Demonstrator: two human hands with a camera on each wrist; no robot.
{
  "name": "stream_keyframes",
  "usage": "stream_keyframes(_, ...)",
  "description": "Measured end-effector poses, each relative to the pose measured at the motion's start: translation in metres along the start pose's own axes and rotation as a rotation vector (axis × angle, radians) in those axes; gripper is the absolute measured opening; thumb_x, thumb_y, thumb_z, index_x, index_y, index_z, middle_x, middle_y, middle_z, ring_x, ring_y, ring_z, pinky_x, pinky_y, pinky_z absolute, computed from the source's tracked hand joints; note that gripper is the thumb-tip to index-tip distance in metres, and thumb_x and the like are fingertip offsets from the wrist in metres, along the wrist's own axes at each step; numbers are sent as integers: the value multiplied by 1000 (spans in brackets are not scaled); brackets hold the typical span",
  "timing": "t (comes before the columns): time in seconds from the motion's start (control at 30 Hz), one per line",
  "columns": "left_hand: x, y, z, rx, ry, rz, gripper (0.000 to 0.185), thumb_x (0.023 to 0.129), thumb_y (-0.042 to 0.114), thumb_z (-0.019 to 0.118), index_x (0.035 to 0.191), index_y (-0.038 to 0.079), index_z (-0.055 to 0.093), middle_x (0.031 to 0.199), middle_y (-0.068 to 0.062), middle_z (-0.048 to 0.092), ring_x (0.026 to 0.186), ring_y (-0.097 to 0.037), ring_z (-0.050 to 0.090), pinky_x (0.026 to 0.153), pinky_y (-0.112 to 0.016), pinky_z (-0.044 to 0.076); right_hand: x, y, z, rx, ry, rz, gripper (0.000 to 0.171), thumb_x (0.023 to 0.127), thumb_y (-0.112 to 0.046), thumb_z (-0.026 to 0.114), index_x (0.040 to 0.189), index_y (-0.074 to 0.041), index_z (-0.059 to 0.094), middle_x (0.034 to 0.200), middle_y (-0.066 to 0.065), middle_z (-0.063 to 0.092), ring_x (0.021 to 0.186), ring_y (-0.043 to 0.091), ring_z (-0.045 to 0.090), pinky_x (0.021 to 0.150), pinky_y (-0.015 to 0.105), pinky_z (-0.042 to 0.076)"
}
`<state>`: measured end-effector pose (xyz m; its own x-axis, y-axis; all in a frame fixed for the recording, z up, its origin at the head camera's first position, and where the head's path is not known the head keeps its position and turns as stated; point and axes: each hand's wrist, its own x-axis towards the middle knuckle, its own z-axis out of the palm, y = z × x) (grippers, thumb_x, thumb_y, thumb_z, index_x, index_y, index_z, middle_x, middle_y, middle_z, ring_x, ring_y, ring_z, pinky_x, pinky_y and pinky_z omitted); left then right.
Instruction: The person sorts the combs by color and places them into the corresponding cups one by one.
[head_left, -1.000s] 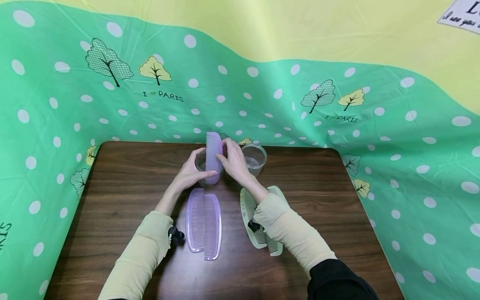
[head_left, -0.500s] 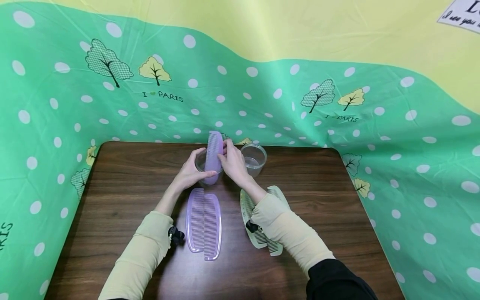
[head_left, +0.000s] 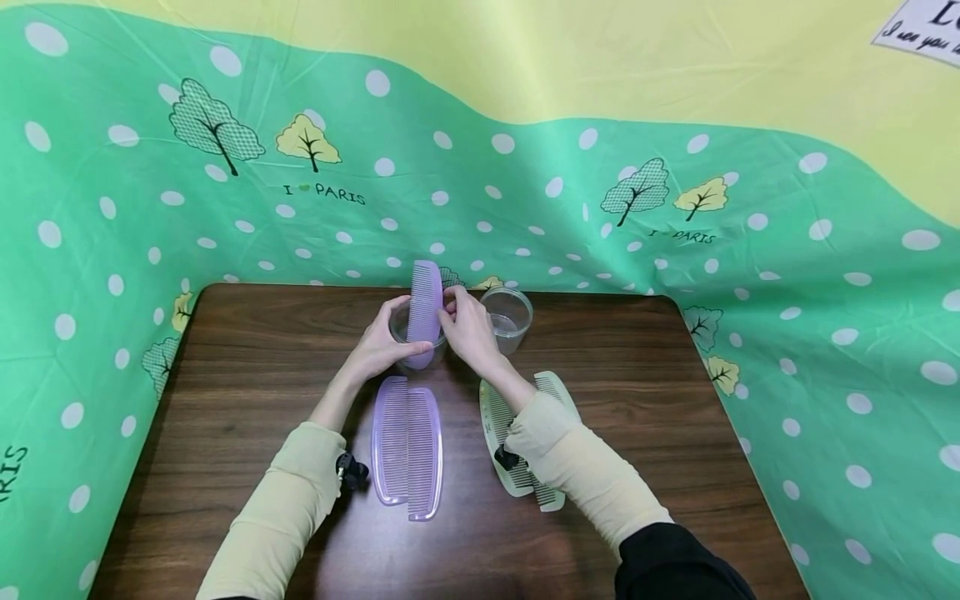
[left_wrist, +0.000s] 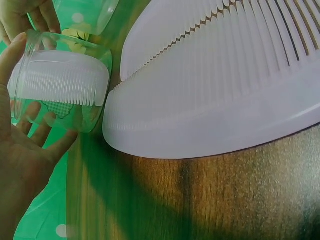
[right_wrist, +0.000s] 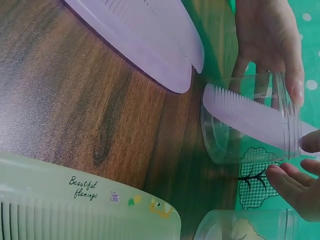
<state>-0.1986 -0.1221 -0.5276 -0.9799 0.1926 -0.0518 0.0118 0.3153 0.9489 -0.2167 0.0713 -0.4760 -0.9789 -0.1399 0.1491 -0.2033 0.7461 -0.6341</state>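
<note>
In the head view my left hand [head_left: 378,343] grips a clear plastic cup [head_left: 402,321] at the back of the table, thumb on the near side. Inside it a purple comb [head_left: 424,312] stands on end, leaning slightly, its upper half above the rim. My right hand [head_left: 471,329] pinches the comb's back edge with thumb and fingertips. Through the cup wall in the right wrist view, the comb [right_wrist: 245,112] slants across with its end near the cup's base. A second clear cup [head_left: 507,321] stands just right of my right hand.
Two purple combs [head_left: 407,450] lie side by side on the brown wooden table [head_left: 262,375]. Green combs [head_left: 501,433] lie under my right forearm, partly hidden by the sleeve. A patterned green and yellow cloth [head_left: 525,183] rises behind the table.
The comb in the cup has tilted, first rightward at its top, then back to the left. My right hand has shifted slightly right and lower. My left hand keeps its grip on the cup.
</note>
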Motion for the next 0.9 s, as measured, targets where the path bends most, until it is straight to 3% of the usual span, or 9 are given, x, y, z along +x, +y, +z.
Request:
stream_keyframes(0.37, 0, 4, 0, -22, -14, -33, 101, 81, 32, 89, 160, 24, 28, 167, -8, 34, 154, -31, 32, 127, -54, 24, -10, -2, -10, -73, 26, -37, 37, 100, -25, 66, 135, -16, 59, 116, 5, 66, 97, 19, 68, 83, 42, 57)
stream_keyframes(0.63, -17, 40, -5, -21, -49, -51, 98, 85, 24, 85, 161, 11, 25, 166, -19, 33, 152, -39, 32, 124, -58, 26, -24, -10, -26, -91, 30, -81, 38, 99, -24, 67, 135, -16, 60, 119, 10, 64, 101, 24, 66, 84, 47, 57)
stream_keyframes(0.8, -18, 40, -4, -21, -50, -47, 97, 85, 24, 85, 161, 10, 25, 165, -21, 33, 152, -40, 33, 124, -58, 27, -36, -12, -33, -91, 15, -112, 39, 99, -23, 66, 136, -16, 60, 127, 10, 62, 110, 25, 65, 90, 46, 56)
stream_keyframes(0.9, -13, 30, -2, -42, -43, -47, 97, 85, 22, 85, 161, 13, 26, 166, -18, 33, 154, -37, 32, 127, -56, 24, -43, -13, -37, -92, 12, -131, 40, 99, -22, 67, 137, -15, 59, 132, 9, 61, 116, 26, 64, 95, 47, 56)
